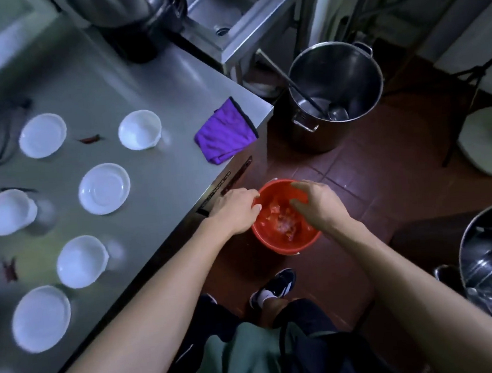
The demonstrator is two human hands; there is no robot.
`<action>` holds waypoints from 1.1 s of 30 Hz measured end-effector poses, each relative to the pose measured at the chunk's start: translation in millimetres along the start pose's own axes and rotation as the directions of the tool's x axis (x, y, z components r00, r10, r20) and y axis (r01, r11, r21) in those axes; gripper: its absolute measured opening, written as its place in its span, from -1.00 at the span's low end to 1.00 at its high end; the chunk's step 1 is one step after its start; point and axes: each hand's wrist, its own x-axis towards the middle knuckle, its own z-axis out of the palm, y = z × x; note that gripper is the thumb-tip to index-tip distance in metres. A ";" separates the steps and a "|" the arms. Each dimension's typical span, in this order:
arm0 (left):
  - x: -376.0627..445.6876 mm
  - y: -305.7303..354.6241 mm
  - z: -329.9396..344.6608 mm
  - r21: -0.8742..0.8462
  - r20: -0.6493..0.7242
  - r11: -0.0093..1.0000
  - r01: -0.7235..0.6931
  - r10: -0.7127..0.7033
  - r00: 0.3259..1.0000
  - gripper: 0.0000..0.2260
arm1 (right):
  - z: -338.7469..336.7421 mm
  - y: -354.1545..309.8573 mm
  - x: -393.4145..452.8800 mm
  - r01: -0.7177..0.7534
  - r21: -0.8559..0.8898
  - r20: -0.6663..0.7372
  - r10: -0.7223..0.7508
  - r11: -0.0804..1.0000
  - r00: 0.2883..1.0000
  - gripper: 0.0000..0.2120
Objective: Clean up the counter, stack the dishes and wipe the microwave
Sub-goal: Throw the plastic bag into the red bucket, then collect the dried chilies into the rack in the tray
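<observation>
Both arms reach forward over the red bucket on the floor, off the counter's four-o'clock edge. Left hand and right hand hang loosely curled, holding nothing. White dishes sit scattered at nine o'clock.

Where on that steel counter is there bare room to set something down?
Bare steel lies between the purple cloth and the big dark pot, and along the counter edge below the cloth. The left half is crowded with white dishes and dried chillies.
</observation>
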 end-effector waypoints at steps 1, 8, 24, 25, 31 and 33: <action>-5.8 -6.4 -0.9 -0.020 -0.008 1.000 0.011 -0.011 1.000 -0.64 | 0.4 -7.9 0.8 0.013 0.001 0.011 -0.013 1.000 1.000 -0.66; -57.2 -72.7 -5.5 -0.159 -0.094 0.982 0.104 -0.120 0.988 -0.64 | 31.1 -81.2 3.3 0.164 0.006 0.049 -0.164 0.986 0.985 -0.64; -221.6 -276.3 -3.3 -0.386 -0.397 0.909 0.156 -0.316 0.861 -0.68 | 139.0 -308.3 -41.7 0.374 -0.025 0.166 -0.365 0.927 0.916 -0.61; -231.9 -287.5 -2.5 -0.395 -0.406 0.904 0.164 -0.332 0.851 -0.68 | 145.6 -320.3 -45.1 0.379 -0.028 0.166 -0.370 0.925 0.914 -0.61; -285.4 -345.0 1.7 -0.483 -0.444 0.854 0.193 -0.429 0.786 -0.68 | 180.1 -384.0 -62.4 0.460 -0.054 0.176 -0.445 0.886 0.878 -0.62; -298.6 -360.2 3.0 -0.510 -0.452 0.834 0.210 -0.467 0.760 -0.69 | 189.1 -403.5 -64.0 0.484 -0.044 0.199 -0.467 0.874 0.862 -0.62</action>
